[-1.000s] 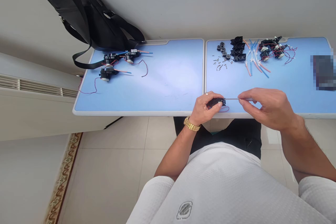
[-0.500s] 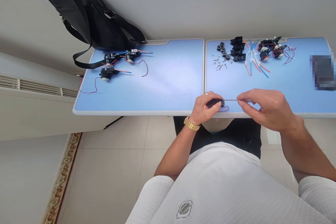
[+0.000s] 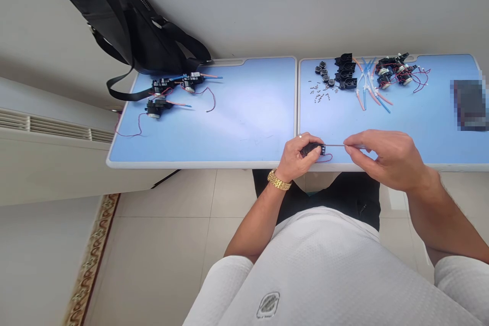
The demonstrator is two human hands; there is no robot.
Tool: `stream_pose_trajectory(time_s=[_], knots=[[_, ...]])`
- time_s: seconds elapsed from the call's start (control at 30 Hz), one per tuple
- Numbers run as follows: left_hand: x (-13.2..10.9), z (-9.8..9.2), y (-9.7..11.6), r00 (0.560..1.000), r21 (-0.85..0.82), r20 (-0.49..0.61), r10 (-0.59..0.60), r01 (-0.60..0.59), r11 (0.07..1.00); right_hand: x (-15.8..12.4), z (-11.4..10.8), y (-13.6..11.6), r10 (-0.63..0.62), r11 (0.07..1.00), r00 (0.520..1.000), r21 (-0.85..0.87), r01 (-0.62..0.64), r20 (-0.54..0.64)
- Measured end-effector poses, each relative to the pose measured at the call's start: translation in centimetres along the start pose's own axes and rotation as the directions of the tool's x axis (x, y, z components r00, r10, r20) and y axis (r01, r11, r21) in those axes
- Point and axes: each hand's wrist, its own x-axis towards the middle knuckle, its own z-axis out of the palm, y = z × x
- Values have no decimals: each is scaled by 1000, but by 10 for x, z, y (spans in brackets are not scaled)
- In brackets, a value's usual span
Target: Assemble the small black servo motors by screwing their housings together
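My left hand [image 3: 298, 155] is closed around a small black plastic part [image 3: 315, 148] at the front edge of the right table. A thin red wire [image 3: 327, 158] curls out beside that part. My right hand [image 3: 385, 155] pinches a screwdriver [image 3: 335, 145], whose slim metal shaft lies level and points left. Its tip meets the right end of the black part; the exact contact is too small to make out. Most of the screwdriver's handle is hidden in my right palm.
Behind my hands lie loose screws [image 3: 320, 92], small round black parts [image 3: 324, 77], black housings [image 3: 347, 82], blue and orange tubes [image 3: 367, 86] and wired assemblies [image 3: 405, 75]. A blurred dark object [image 3: 469, 104] is at right. More assemblies [image 3: 158, 107] and a black bag [image 3: 133, 25] occupy the left table.
The black part has turned slightly in my left hand, showing more of its top. My right hand and the screwdriver stay almost where they were.
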Motion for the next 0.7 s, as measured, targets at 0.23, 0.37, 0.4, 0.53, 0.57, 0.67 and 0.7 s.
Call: stream_pose_trajectory(time_s=[0.23, 0.37, 0.4, 0.53, 0.57, 0.67, 0.7], knots=[[3, -3, 1, 1000, -55, 14, 7, -7, 998, 2, -3, -2, 15, 1000, 999, 6, -14, -30], [3, -3, 0, 1000, -53, 12, 8, -8, 999, 2, -3, -2, 26, 1000, 998, 11, -26, -64], [2, -3, 0, 1000, -43, 15, 4, -3, 999, 2, -2, -2, 31, 999, 997, 7, -31, -67], [1, -2, -2, 1000, -4, 26, -5, 6, 1000, 1, -3, -2, 51, 999, 996, -10, -52, -69], [1, -1, -2, 1000, -2, 24, -2, 2, 1000, 0, -3, -2, 58, 998, 996, -10, -59, -74], [1, 1, -2, 1000, -13, -2, 13, -13, 1000, 0, -3, -2, 83, 996, 992, -13, -85, -92], [1, 2, -2, 1000, -18, -13, 15, -15, 1000, 0, -3, -1, 86, 996, 992, -14, -87, -96]])
